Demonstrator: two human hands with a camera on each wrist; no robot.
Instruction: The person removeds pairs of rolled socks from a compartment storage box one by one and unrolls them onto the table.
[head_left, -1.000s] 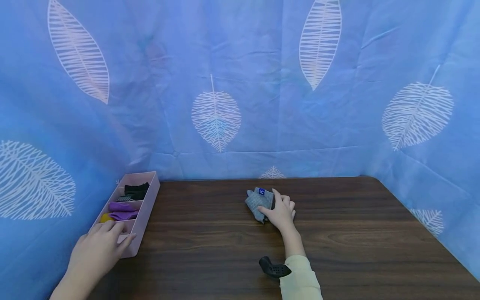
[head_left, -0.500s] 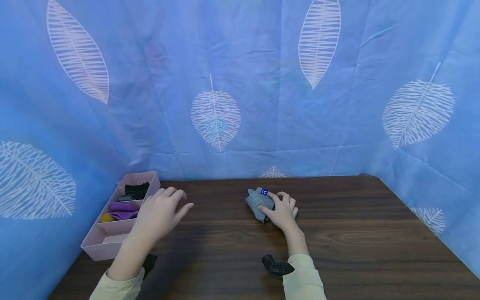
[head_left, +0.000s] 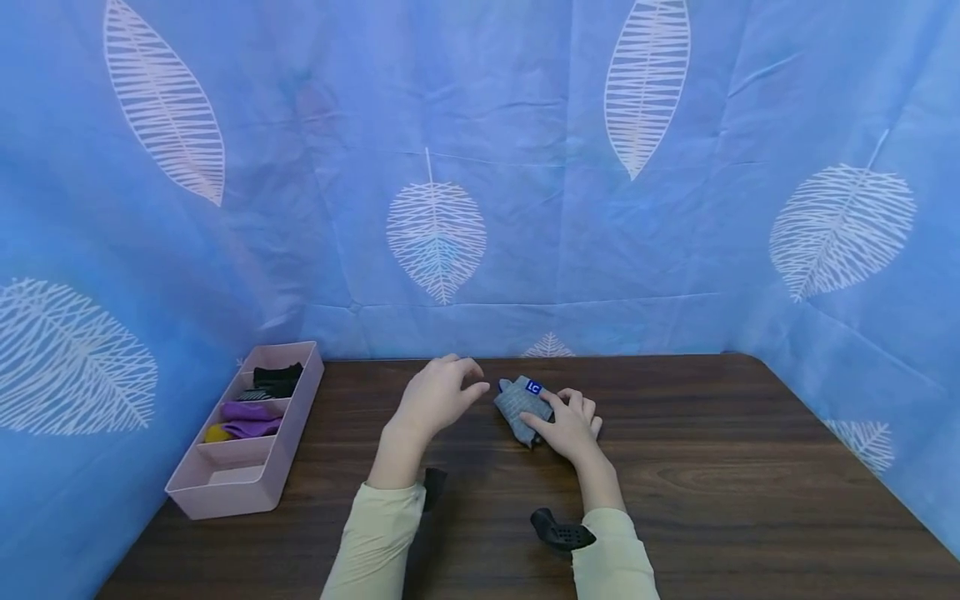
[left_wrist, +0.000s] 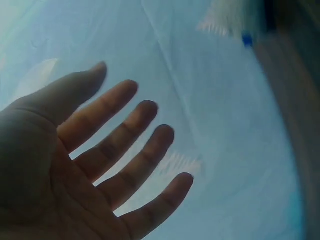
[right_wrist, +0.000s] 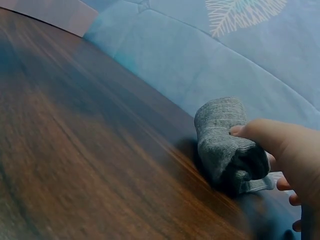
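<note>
A folded bundle of grey socks with a blue label lies on the table toward the back. My right hand holds its right side, the thumb pressed on the near face and the other fingers partly hidden behind. In the right wrist view the dark inside of the sock bundle shows. My left hand hovers left of the socks, fingers spread and slightly bent. Nothing lies in the palm of that left hand in the left wrist view.
At the left edge of the dark wooden table stands a pink divided box. It holds black socks, purple socks and a yellow item. A blue leaf-patterned curtain rises behind.
My left hand has left the pink box and swung right across the table, close to the grey socks. The right hand stays at the socks, its index finger shifted slightly.
</note>
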